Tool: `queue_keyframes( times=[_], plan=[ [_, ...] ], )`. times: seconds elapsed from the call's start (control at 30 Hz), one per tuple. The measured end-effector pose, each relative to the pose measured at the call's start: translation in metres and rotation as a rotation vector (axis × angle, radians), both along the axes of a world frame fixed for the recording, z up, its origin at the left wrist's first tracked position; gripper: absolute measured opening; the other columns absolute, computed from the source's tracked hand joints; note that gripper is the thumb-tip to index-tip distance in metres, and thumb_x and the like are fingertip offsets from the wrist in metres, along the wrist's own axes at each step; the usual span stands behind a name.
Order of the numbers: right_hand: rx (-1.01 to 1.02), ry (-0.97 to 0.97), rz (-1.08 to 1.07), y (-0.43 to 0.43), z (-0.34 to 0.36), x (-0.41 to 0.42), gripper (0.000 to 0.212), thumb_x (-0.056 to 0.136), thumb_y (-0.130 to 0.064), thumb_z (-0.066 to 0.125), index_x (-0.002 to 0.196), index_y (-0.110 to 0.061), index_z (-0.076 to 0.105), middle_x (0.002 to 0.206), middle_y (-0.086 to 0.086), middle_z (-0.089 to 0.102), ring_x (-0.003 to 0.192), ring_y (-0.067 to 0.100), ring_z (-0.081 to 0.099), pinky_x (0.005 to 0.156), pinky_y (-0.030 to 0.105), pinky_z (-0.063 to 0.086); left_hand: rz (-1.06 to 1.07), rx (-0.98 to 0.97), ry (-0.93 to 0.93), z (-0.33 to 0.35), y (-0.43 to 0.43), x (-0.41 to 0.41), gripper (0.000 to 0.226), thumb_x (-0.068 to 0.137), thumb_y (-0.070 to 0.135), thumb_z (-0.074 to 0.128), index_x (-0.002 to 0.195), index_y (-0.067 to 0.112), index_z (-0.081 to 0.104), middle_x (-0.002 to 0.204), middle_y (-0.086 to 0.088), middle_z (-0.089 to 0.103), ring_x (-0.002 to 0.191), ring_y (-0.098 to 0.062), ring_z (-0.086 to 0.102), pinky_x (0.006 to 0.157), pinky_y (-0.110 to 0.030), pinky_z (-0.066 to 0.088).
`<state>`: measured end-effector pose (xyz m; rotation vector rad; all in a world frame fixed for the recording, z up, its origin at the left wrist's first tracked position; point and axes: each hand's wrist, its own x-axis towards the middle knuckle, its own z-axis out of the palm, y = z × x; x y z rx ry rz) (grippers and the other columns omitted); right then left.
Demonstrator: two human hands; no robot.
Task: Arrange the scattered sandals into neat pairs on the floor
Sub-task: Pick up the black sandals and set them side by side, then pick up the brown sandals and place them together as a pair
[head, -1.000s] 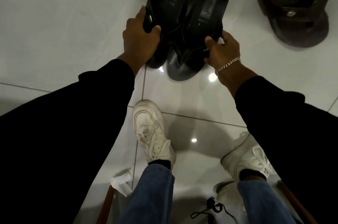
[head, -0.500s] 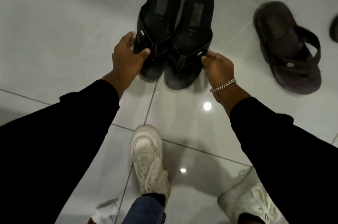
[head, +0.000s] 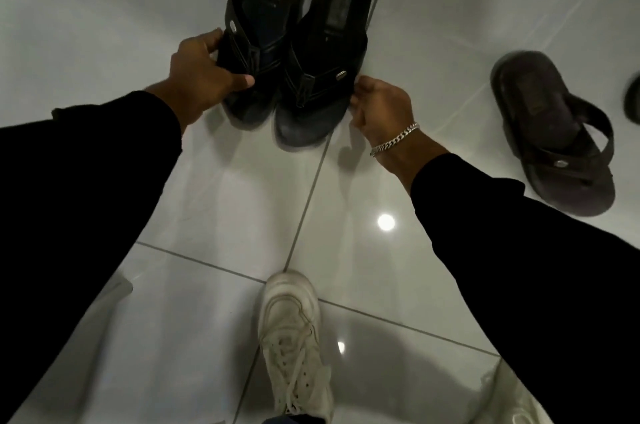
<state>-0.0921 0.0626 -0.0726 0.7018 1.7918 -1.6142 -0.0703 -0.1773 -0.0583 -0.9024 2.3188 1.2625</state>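
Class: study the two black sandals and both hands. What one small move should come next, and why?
Probably let go with the left hand. It grips the left black sandal, which already lies on the floor against the right black sandal, toes roughly level. The right hand only touches its edge. The brown sandal lies alone.

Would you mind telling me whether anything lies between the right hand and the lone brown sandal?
Nothing visible does. Only bare tiled floor lies between the right hand and the brown sandal; the black pair sits on the hand's other side.

Glossy smooth floor tiles point(head: 450, 25), matt black sandals point(head: 325, 53), shiny metal bracelet point(head: 394, 139)
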Motion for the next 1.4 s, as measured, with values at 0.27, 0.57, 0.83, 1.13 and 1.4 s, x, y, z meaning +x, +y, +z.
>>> queue_keyframes(
  times=[0.27,0.57,0.83,1.13,1.4],
  plan=[
    [-0.053,-0.017,-0.05,-0.016,0.006,-0.009,0.013,0.067,-0.015,0.046,0.06,-0.022,0.054,0.055,-0.006,0.048,0.051,0.009,0.042,0.054,0.024,0.036,-0.147,-0.22,0.003,-0.003,-0.015,-0.012,0.076,0.064,0.01,0.081,0.133,0.025,0.052,0.127,-0.007,0.065,0.108,-0.027,0.064,0.102,-0.032,0.046],
    [0.043,0.08,-0.178,-0.037,0.001,0.012,0.043,0.08,0.011,0.034,0.06,-0.025,0.05,0.051,-0.01,0.049,0.057,0.014,0.044,0.05,0.023,0.037,-0.305,-0.318,0.018,-0.006,-0.019,-0.018,0.073,0.065,0.001,0.074,0.132,0.022,0.051,0.115,-0.014,0.069,0.105,-0.036,0.063,0.092,-0.03,0.044],
    [0.09,-0.018,-0.248,-0.005,0.019,0.029,0.022,0.091,0.0,0.043,0.104,-0.007,0.059,0.091,0.006,0.052,0.06,0.013,0.048,0.046,0.019,0.042,-0.15,-0.308,-0.06,0.001,-0.017,0.018,0.086,0.071,0.019,0.075,0.142,0.004,0.03,0.14,-0.024,0.048,0.125,-0.042,0.048,0.106,-0.043,0.038],
    [0.13,-0.019,-0.234,0.09,0.057,0.038,0.036,0.087,0.011,0.04,0.104,-0.011,0.063,0.111,0.014,0.062,0.1,0.025,0.059,0.091,0.037,0.049,-0.076,-0.195,0.084,0.046,0.111,0.085,0.052,0.079,-0.002,0.058,0.13,-0.003,0.048,0.129,-0.025,0.053,0.12,-0.04,0.051,0.105,-0.048,0.04],
    [0.187,0.072,-0.191,0.206,0.065,0.008,0.031,0.087,0.011,0.041,0.103,-0.008,0.059,0.097,0.018,0.062,0.08,0.023,0.059,0.074,0.029,0.048,-0.048,-0.013,0.078,0.052,0.266,0.054,0.04,0.082,0.004,0.058,0.122,0.007,0.059,0.114,-0.016,0.065,0.107,-0.03,0.059,0.098,-0.04,0.047]
  ],
)
